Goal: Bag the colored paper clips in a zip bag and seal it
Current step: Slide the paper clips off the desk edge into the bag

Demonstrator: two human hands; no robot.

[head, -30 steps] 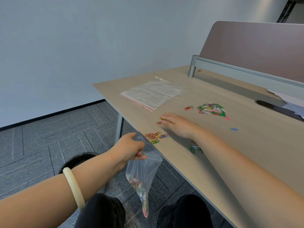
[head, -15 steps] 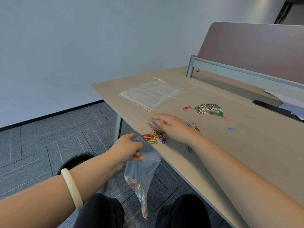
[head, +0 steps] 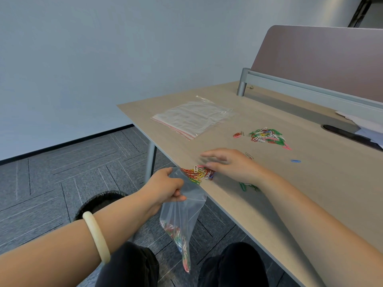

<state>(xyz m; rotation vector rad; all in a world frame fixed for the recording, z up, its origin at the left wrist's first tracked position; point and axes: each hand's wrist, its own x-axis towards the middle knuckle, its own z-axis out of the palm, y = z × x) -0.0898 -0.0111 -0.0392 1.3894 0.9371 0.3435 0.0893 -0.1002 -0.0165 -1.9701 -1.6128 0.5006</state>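
Note:
My left hand (head: 165,188) pinches the rim of a clear zip bag (head: 182,216) that hangs open just below the desk's near edge, with several colored clips in its bottom. My right hand (head: 230,164) lies flat on the desk, fingers spread and blurred, right behind a small heap of colored paper clips (head: 199,174) at the edge above the bag's mouth. A bigger pile of clips (head: 266,136) lies farther back. Loose ones include a blue clip (head: 295,161) and green clips (head: 243,186) by my right wrist.
A stack of spare zip bags (head: 192,119) lies at the desk's far left. The wooden desk (head: 310,183) has a partition panel (head: 321,56) behind, a cable slot (head: 350,135) and papers (head: 364,125) at right. A black bin (head: 99,204) stands on the carpet.
My right hand has swept leftward toward the desk edge, gathering scattered clips into a heap beside the bag's mouth. The left hand with the bag has stayed in place.

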